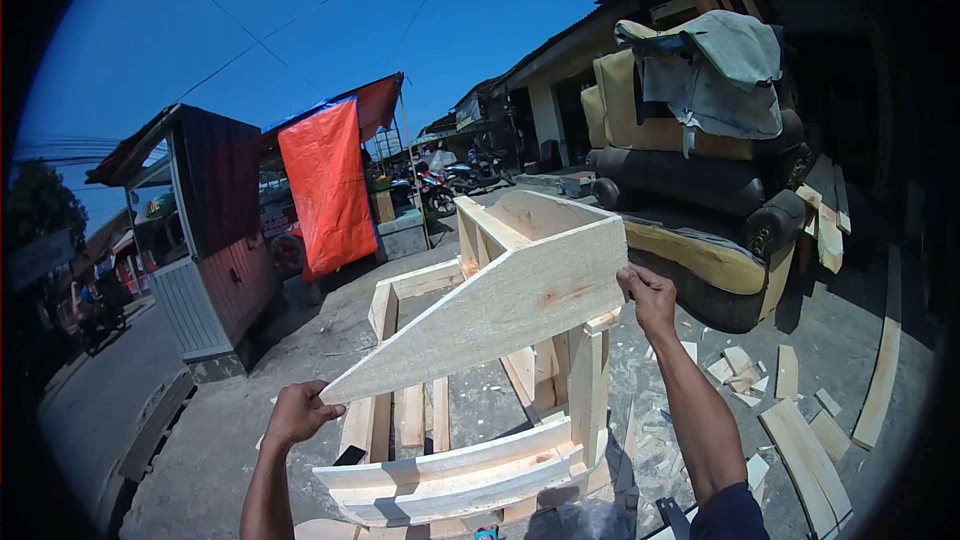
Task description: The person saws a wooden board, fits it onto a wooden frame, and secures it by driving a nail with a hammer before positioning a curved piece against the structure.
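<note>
A pale, wedge-shaped wooden board (490, 315) is held up across the middle of the view, its long sloping edge running down to a point at the left. My left hand (300, 413) pinches that pointed tip. At the wide end, my right hand (652, 298) grips the edge, thumb on the near face. Behind and below the board stands a wooden frame (588, 380) of nailed lumber, partly hidden by it. The frame's curved front rail (440, 475) lies low and nearest to me. A small dark flat object (349, 456) rests by the frame's left side.
Offcuts (740, 370) and curved planks (805, 465) litter the concrete on the right. A dismantled dark sofa (690, 180) piled with cushions and cloth stands beyond. An orange tarp (322, 185) hangs by a stall (215, 240) at left. Motorbikes (460, 177) are parked behind.
</note>
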